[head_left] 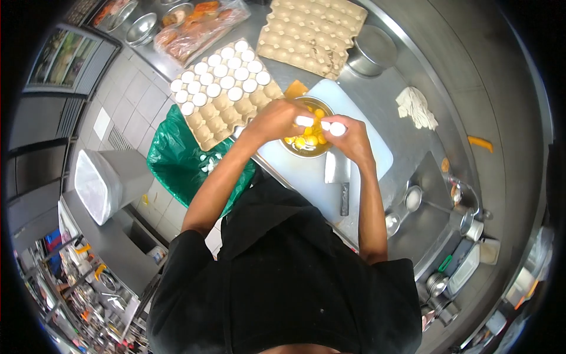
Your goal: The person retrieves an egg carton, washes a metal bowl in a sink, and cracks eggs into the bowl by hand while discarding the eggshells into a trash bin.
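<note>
Both hands are over a metal bowl [288, 150] holding several cracked eggs with yellow yolks. My left hand [274, 122] is closed on a white eggshell [304, 121] above the bowl's left side. My right hand [352, 138] grips another white eggshell piece [337, 128] at the bowl's right edge, with a smaller white bit beside it. Under the bowl lies a pale cutting board [371, 141]. A cleaver [337, 165] with a dark handle rests on the board, just below my right hand. Left of the bowl, a cardboard egg tray [206, 127] carries several white eggs in its far rows.
A green-lined bin [171, 156] with eggshells stands left of the counter. Stacked egg trays [309, 32], a metal pot [372, 50] and bagged food [200, 29] sit at the back. A white cloth [416, 108] and a sink [421, 218] are right. A white-lined bin [97, 183] stands left.
</note>
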The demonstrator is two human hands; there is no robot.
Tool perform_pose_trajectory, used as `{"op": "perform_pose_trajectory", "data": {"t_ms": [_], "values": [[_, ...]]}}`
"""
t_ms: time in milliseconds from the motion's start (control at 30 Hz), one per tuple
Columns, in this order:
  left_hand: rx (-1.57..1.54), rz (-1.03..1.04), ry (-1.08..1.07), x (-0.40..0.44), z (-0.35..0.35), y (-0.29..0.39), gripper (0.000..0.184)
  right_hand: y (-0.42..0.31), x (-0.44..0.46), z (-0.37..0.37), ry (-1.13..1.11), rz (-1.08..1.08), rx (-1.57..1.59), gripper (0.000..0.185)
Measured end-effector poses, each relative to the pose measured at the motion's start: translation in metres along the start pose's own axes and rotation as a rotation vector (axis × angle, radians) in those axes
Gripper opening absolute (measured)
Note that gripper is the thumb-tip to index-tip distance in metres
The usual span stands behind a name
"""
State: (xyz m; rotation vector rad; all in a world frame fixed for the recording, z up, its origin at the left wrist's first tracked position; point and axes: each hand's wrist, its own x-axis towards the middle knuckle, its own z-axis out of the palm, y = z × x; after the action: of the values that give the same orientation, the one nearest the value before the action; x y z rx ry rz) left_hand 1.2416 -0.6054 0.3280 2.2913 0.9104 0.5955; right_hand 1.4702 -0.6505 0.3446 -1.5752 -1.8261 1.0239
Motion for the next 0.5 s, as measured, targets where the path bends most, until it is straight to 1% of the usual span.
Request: {"op": "perform_pose_trajectory", "data": {"t_ms": [33, 67, 133, 167, 200, 233, 267, 300, 333, 367, 400, 433, 467, 500], "values": [[-0.049, -0.06, -0.049, 0.0, -0.004, 0.006, 0.037, -0.003, 0.002, 0.002, 0.015, -0.027, -0.065, 0.03], [-0.037, -0.087, -0.026, -0.004, -0.002, 0.006, 0.037, -0.002, 0.005, 0.005, -0.013, -0.053, -0.063, 0.03], [-0.079, -0.082, 0.081, -0.015, 0.002, 0.001, 0.036, 0.002, 0.009, 0.014, 0.091, -0.022, 0.018, 0.029], [-0.032, -0.141, 0.103, -0.025, -0.003, 0.002, 0.036, 0.0, 0.011, 0.018, 0.12, -0.043, 0.008, 0.028], [-0.043, -0.157, 0.175, -0.039, -0.004, -0.002, 0.036, -0.006, 0.014, 0.024, 0.135, -0.084, 0.011, 0.027], [-0.016, -0.253, 0.168, -0.06, -0.007, -0.006, 0.036, -0.016, 0.014, 0.032, 0.126, -0.103, 0.017, 0.026], [-0.043, -0.314, 0.244, -0.083, -0.026, 0.006, 0.034, -0.026, 0.013, 0.045, 0.105, -0.108, 0.116, 0.025], [-0.003, -0.399, 0.3, -0.109, -0.039, 0.012, 0.033, -0.047, 0.011, 0.057, 0.029, -0.08, 0.169, 0.024], [0.089, -0.523, 0.276, -0.136, -0.055, 0.019, 0.034, -0.052, 0.015, 0.074, -0.05, -0.207, 0.149, 0.026], [0.14, -0.681, 0.259, -0.164, -0.064, 0.016, 0.035, -0.071, 0.014, 0.096, -0.168, -0.171, 0.229, 0.03], [0.206, -0.804, 0.23, -0.19, -0.07, 0.017, 0.037, -0.073, 0.014, 0.122, -0.276, -0.123, 0.275, 0.035], [0.24, -0.965, 0.203, -0.212, -0.073, 0.015, 0.042, -0.092, 0.011, 0.145, -0.376, -0.167, 0.271, 0.035], [0.25, -1.043, 0.224, -0.236, -0.065, 0.003, 0.045, -0.1, 0.009, 0.172, -0.452, -0.255, 0.25, 0.037], [0.295, -1.066, 0.31, -0.263, -0.056, -0.008, 0.046, -0.109, 0.007, 0.196, -0.536, -0.352, 0.2, 0.04]]}}
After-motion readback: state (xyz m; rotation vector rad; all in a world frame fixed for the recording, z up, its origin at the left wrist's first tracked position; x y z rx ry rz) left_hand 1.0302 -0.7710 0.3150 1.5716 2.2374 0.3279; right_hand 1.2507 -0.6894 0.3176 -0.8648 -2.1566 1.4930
